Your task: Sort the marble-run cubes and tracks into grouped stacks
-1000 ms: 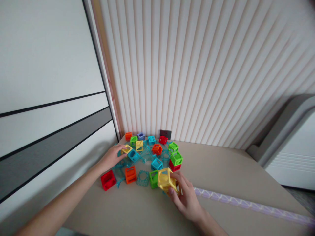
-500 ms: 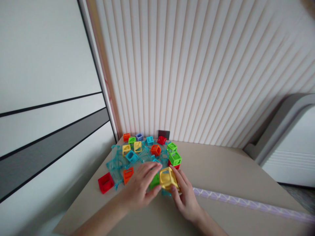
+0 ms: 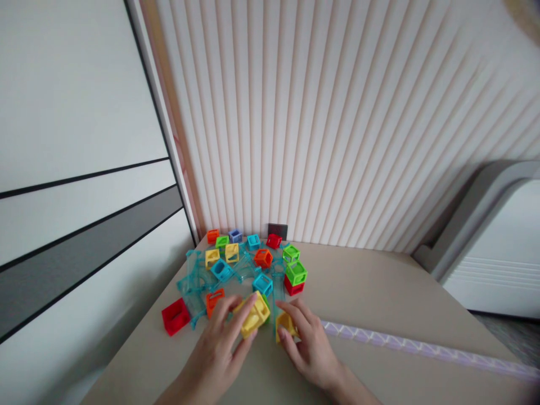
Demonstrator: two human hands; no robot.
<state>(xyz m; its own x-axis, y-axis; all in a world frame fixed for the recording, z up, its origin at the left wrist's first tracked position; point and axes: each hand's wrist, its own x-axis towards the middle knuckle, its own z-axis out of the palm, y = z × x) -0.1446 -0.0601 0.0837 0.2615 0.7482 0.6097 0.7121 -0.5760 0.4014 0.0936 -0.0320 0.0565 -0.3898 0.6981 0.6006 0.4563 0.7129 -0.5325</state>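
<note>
Holding a yellow hollow plastic cube frame [image 3: 254,315], left hand [image 3: 219,351] has fingers curled around it, cube tilted off the beige matte tabletop [image 3: 379,298]. Right hand [image 3: 306,346] pinches a second, smaller-looking yellow plastic piece [image 3: 285,325] at its 9 o'clock, partly hidden by fingers. Both sit at 6 o'clock of the pile. Pile is glossy open-sided cubes plus clear teal track pieces [image 3: 198,278]. Loose cubes counted: yellow 2, green 3, orange 3, teal 3, red 3, blue 1. Red cube [image 3: 175,316] sits at 9 o'clock of the left hand, apart. Ribbed vertical-slat wall [image 3: 337,124] behind. Clear lilac patterned strip [image 3: 422,350] runs out at 3 o'clock.
</note>
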